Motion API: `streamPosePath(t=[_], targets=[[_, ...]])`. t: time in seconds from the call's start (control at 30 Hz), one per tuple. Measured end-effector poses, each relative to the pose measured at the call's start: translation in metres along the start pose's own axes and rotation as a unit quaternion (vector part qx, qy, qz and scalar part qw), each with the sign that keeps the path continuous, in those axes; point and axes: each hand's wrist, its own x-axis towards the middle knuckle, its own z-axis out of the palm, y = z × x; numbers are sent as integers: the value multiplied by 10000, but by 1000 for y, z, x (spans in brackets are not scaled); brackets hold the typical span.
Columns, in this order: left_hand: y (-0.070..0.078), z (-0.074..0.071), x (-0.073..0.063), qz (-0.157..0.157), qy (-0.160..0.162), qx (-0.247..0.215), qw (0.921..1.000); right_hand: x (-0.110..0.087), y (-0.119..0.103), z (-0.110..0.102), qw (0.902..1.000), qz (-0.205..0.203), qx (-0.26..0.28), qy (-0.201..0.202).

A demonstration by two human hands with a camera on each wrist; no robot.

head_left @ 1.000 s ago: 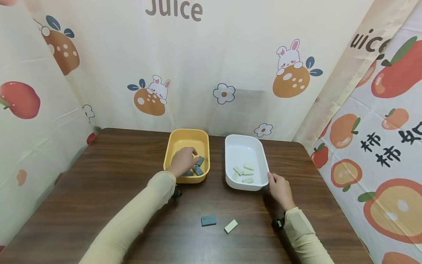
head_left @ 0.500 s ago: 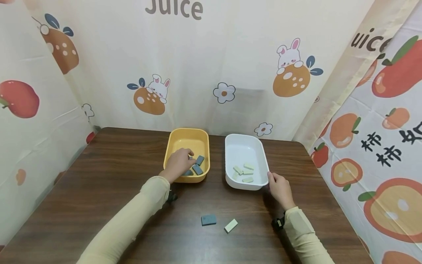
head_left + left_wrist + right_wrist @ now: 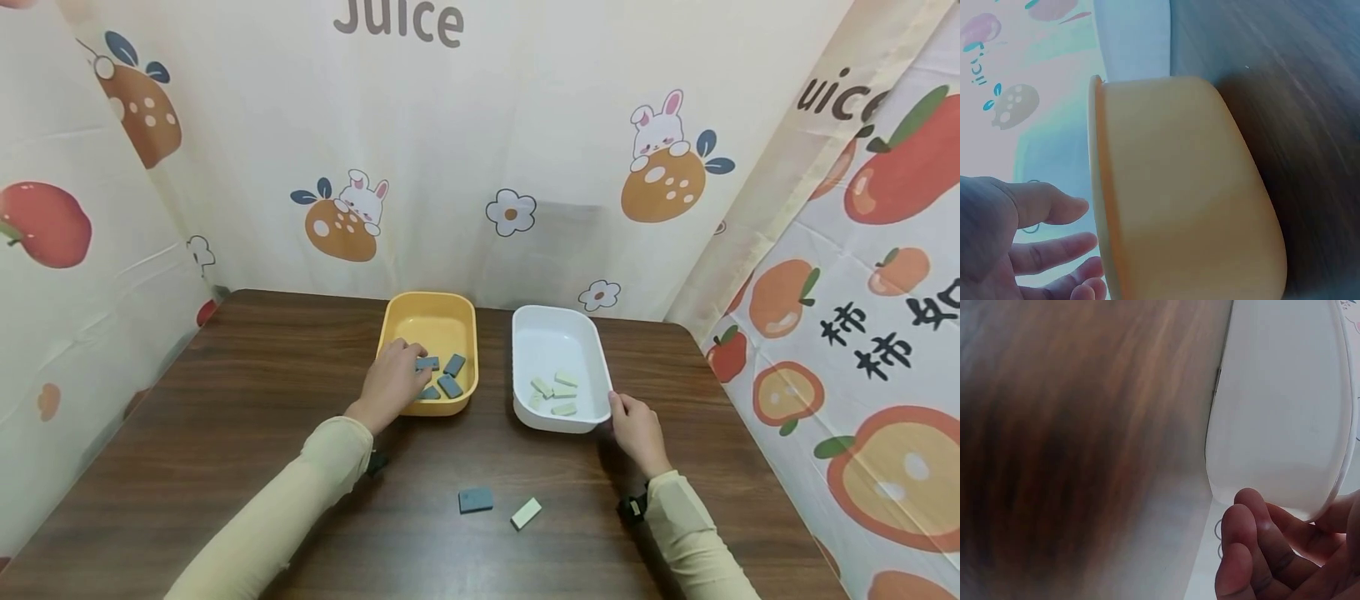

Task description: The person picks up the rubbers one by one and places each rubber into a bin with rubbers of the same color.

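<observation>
My left hand (image 3: 392, 379) is over the near left rim of a yellow plastic bin (image 3: 433, 321), its thumb and fingers apart in the left wrist view, with nothing seen between them. Several dark grey-blue rectangular blocks (image 3: 450, 386) lie inside that bin; the hand partly covers some. At the near right corner of a white plastic bin (image 3: 557, 337), my right hand (image 3: 637, 429) pinches the rim. In the right wrist view, the thumb lies at the rim of the white bin (image 3: 1285, 406) and the fingers are below its corner. Several pale green blocks (image 3: 565, 392) lie in the white bin.
On the dark wooden table (image 3: 390, 533), one grey-blue block (image 3: 476, 500) and one pale green block (image 3: 526, 513) lie in front of the bins. A printed curtain (image 3: 450, 167) hangs behind the table and along both sides.
My left hand has drawn back leftward and toward me from over the middle of the yellow bin to its left rim, uncovering more grey-blue blocks. The right hand stays at the white bin's corner.
</observation>
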Motion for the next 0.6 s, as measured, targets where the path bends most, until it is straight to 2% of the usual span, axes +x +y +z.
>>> streamPosePath(t=[0.13, 0.37, 0.6], targets=[[-5, 0, -6, 78, 222, 0, 9997, -1, 1, 0, 10000, 4, -1, -31], [-15, -6, -14, -21, 249, -55, 9997, -2, 1, 0, 9999, -22, 145, 73], [-30, -9, -19, -234, 377, 4, 9990, -1, -1, -2, 9967, 40, 748, 318]])
